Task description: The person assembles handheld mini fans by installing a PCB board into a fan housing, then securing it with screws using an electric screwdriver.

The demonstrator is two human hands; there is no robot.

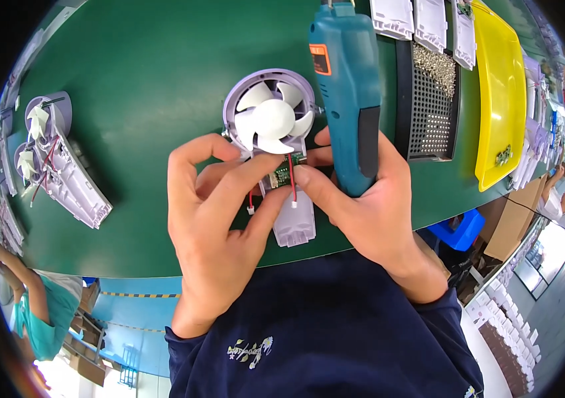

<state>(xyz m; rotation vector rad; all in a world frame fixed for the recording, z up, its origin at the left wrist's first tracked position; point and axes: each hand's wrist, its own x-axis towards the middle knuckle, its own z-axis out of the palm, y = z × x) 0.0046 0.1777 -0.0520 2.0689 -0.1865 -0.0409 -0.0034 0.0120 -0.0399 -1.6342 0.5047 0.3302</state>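
Observation:
In front of me lies a handheld fan's pale lilac housing [294, 229], with a white fan blade [272, 119] in its round head. A small green circuit board [281, 175] sits at the handle just below the blades. My left hand [219, 215] pinches the board's left side between thumb and index finger. My right hand [369, 209] has a teal electric screwdriver [343, 86] in its grip, and its thumb tip touches the board's right edge. Red and black wires with a white plug [294, 204] hang over the handle; another plug [251, 210] dangles to the left.
Two fan assemblies [80, 176] lie at the left. On the right are a black perforated tray [422, 126] of small metal screws, a yellow tray [495, 99] and white shell parts [430, 25]. A co-worker in a teal top [50, 308] is at the lower left.

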